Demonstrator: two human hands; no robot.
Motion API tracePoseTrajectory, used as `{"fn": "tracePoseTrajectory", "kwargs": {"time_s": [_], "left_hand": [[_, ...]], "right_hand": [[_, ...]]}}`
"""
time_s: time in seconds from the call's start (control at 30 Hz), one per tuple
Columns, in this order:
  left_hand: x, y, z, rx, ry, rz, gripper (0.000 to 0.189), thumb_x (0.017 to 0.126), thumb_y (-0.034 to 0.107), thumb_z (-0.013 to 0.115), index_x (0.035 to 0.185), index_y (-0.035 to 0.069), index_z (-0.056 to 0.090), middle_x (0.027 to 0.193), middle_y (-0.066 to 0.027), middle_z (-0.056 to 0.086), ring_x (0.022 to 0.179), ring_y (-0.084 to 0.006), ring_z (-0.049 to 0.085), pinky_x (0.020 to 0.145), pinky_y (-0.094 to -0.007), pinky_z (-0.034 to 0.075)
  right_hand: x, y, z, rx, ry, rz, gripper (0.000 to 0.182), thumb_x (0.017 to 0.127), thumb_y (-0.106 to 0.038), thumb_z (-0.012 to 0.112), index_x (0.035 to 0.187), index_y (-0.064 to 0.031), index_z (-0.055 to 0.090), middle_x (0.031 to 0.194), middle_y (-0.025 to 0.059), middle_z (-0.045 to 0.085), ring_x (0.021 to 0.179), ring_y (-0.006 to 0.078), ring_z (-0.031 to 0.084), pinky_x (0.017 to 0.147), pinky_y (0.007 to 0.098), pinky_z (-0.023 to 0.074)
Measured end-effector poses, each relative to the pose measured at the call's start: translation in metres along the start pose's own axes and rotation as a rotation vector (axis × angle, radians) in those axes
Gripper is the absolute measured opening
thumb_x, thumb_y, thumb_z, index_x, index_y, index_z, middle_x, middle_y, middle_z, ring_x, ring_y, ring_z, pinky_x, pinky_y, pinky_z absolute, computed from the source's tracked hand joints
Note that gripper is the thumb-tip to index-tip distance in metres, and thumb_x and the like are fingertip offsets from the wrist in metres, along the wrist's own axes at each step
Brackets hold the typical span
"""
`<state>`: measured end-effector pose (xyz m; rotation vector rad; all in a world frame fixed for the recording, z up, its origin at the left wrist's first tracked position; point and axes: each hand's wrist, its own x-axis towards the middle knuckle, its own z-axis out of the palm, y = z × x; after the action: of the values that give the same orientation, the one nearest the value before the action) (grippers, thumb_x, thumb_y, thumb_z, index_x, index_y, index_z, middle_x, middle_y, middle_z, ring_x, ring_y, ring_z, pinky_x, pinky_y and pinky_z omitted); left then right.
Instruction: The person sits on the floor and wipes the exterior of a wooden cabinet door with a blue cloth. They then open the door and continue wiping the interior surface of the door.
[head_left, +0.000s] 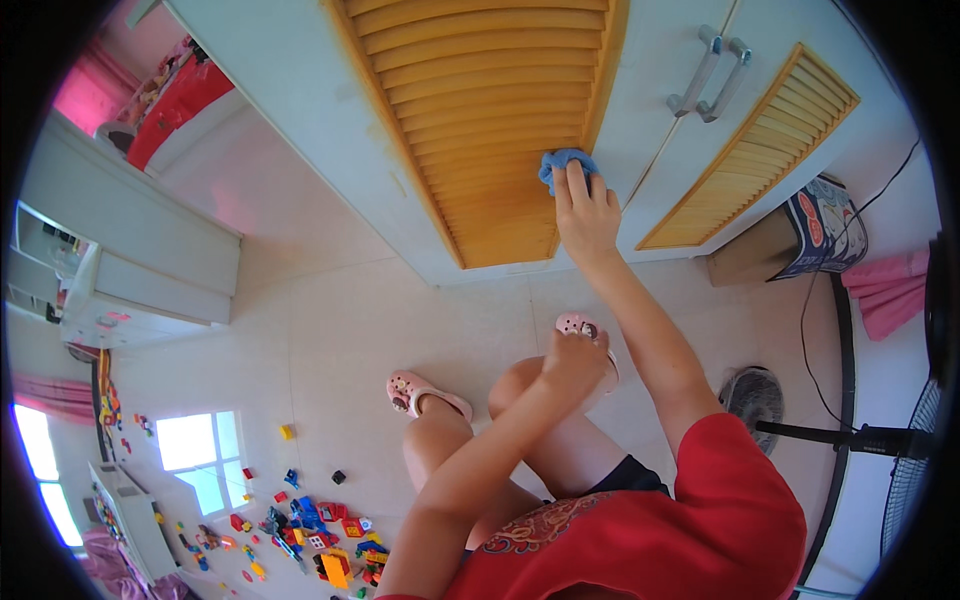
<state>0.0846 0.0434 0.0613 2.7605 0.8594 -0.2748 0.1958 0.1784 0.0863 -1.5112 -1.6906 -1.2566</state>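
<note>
My right hand (589, 221) presses a bunched blue cloth (562, 159) against the lower right part of an orange-brown louvred wooden panel (487, 127). This panel is set in a white cabinet door (637, 112). My left hand (576, 364) is held low by my right knee, above a pink clog (574, 322); its fingers are mostly hidden, so I cannot tell whether they hold anything. The other pink clog (409, 391) is on the tiled floor to the left.
Two metal handles (709, 79) and a second louvred panel (750, 150) are on the right. A cardboard box (750, 247) stands beside the cabinet. A fan's round base (752, 405) and hanging cord (804, 315) lie right. Toy bricks (307, 517) scatter the floor at lower left.
</note>
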Motion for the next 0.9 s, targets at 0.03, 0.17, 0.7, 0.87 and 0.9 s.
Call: {"fn": "tracePoseTrajectory", "kwargs": {"time_s": [0.03, 0.17, 0.7, 0.87, 0.9], "left_hand": [[-0.002, 0.009, 0.003, 0.008, 0.004, 0.042, 0.056, 0.077, 0.030, 0.064, 0.123, 0.004, 0.046, 0.092, -0.0099, 0.063, 0.083, -0.0244, 0.062, 0.080, -0.0438, 0.044], [-0.002, 0.027, 0.011, 0.018, -0.027, 0.012, 0.048, 0.076, 0.023, 0.064, 0.118, 0.003, 0.049, 0.099, -0.0120, 0.060, 0.091, -0.0262, 0.060, 0.087, -0.0451, 0.040], [0.002, 0.034, 0.004, -0.259, -0.404, -0.033, 0.042, 0.077, 0.020, 0.062, 0.114, 0.001, 0.058, 0.117, -0.0216, 0.056, 0.107, -0.0438, 0.051, 0.081, -0.0687, 0.035], [0.015, 0.034, 0.009, -0.251, -0.449, -0.047, 0.040, 0.072, 0.013, 0.067, 0.109, 0.000, 0.061, 0.117, -0.0218, 0.055, 0.107, -0.0462, 0.049, 0.079, -0.0698, 0.036], [0.014, 0.037, 0.010, -0.179, -0.447, -0.034, 0.042, 0.074, 0.015, 0.064, 0.114, 0.001, 0.058, 0.113, -0.0199, 0.057, 0.104, -0.0428, 0.052, 0.078, -0.0694, 0.037]], "right_hand": [[-0.006, -0.001, 0.005, 0.008, 0.011, 0.008, 0.028, 0.067, -0.009, 0.061, 0.095, -0.0045, 0.063, 0.097, 0.0072, 0.054, 0.070, 0.0222, 0.049, 0.049, 0.0293, 0.0384], [-0.013, -0.010, 0.015, 0.042, 0.043, 0.066, 0.027, 0.069, -0.008, 0.060, 0.096, -0.0035, 0.062, 0.097, 0.0079, 0.054, 0.070, 0.0227, 0.049, 0.049, 0.0293, 0.0393], [0.013, -0.047, 0.005, 0.139, -0.136, -0.023, 0.036, 0.067, -0.010, 0.061, 0.102, -0.0048, 0.060, 0.092, 0.0058, 0.052, 0.072, 0.0214, 0.053, 0.049, 0.0305, 0.0456], [0.001, -0.017, 0.003, -0.022, -0.196, 0.019, 0.028, 0.069, -0.011, 0.060, 0.095, -0.0020, 0.060, 0.093, 0.0107, 0.052, 0.071, 0.0245, 0.050, 0.050, 0.0328, 0.0444], [0.004, -0.027, 0.003, -0.030, -0.247, 0.039, 0.028, 0.070, -0.011, 0.060, 0.096, -0.0010, 0.060, 0.093, 0.0120, 0.052, 0.071, 0.0248, 0.051, 0.051, 0.0325, 0.0447]]}}
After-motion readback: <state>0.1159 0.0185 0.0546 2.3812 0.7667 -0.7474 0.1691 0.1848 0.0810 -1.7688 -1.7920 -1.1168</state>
